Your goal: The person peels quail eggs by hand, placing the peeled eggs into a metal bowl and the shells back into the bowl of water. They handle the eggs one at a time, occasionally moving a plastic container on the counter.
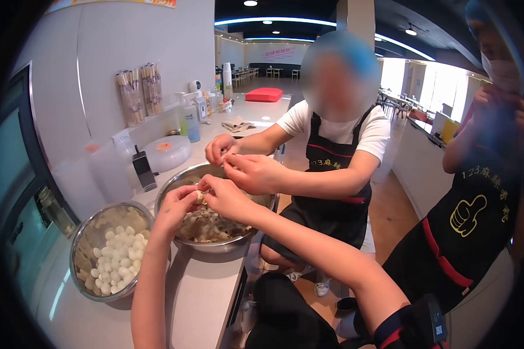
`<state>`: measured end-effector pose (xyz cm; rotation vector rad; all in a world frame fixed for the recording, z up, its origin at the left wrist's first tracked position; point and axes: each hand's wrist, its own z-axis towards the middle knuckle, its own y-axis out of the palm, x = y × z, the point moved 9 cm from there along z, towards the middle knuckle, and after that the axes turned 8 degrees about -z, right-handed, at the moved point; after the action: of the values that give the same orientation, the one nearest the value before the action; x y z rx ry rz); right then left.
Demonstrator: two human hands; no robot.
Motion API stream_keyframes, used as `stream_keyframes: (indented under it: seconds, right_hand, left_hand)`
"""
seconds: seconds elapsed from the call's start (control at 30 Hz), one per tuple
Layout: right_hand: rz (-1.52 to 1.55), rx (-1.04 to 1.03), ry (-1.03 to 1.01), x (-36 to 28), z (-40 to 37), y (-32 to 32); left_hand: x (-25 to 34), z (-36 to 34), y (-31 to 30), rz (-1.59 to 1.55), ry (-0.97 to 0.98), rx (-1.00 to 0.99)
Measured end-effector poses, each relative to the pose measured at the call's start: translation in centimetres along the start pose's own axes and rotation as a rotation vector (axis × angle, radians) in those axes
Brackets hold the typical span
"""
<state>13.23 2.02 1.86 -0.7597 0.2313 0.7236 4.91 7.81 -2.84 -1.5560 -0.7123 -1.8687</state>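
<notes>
Over a large steel bowl, my left hand and my right hand meet with fingers pinched on a small speckled quail egg, which the fingertips partly cover. Dark and brown bits of eggshell lie in the bowl beneath. To the left, a second steel bowl holds many smooth white peeled eggs. Just beyond my hands, a co-worker's hands come together above the same large bowl; what they hold is too small to make out.
The bowls stand on a pale counter. Along the wall are a black device, stacked plastic lids and pump bottles. A red box lies farther back. A co-worker sits opposite, and another person stands at right.
</notes>
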Motion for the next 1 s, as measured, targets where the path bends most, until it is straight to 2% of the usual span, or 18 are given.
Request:
stream_keyframes:
  seconds: [0.17, 0.23, 0.27, 0.3, 0.33, 0.4, 0.47, 0.7, 0.83, 1.0]
  right_hand:
    - [0.106, -0.013, 0.112, 0.0, -0.5, -0.7]
    - [0.141, -0.007, 0.073, 0.0, -0.7, -0.3]
    - [0.048, 0.028, 0.015, -0.4, -0.6, -0.5]
    - [0.148, 0.027, 0.047, 0.5, -0.5, 0.3]
    - [0.198, 0.018, 0.024, 0.4, -0.5, 0.3]
    - [0.100, 0.064, -0.094, -0.5, -0.5, -0.2]
    - [0.143, 0.023, -0.028, -0.2, -0.4, 0.4]
    - [0.096, 0.073, -0.063, -0.2, -0.6, 1.2]
    - [0.148, 0.062, -0.058, 0.0, -0.6, 1.3]
    - [0.199, 0.063, -0.082, -1.2, -0.7, 0.6]
  left_hand:
    - [-0.1, 0.1, -0.7, -0.050, 0.019, 0.054]
    - [0.2, -0.2, -0.6, -0.059, 0.045, 0.060]
    - [-0.1, 0.0, -0.9, -0.064, 0.043, 0.069]
    - [-0.3, 0.3, -1.2, -0.046, 0.077, 0.044]
    - [0.2, -0.1, -1.2, 0.002, 0.076, 0.101]
    - [0.7, -0.5, -1.0, -0.063, 0.083, 0.069]
    - [0.7, -0.5, -1.1, -0.176, 0.100, 0.053]
    - [1.3, -0.9, -1.2, -0.260, 0.136, 0.095]
    - [0.6, -1.1, -1.0, -0.182, 0.053, 0.123]
    - [0.3, -0.3, -1.9, -0.190, 0.126, 0.119]
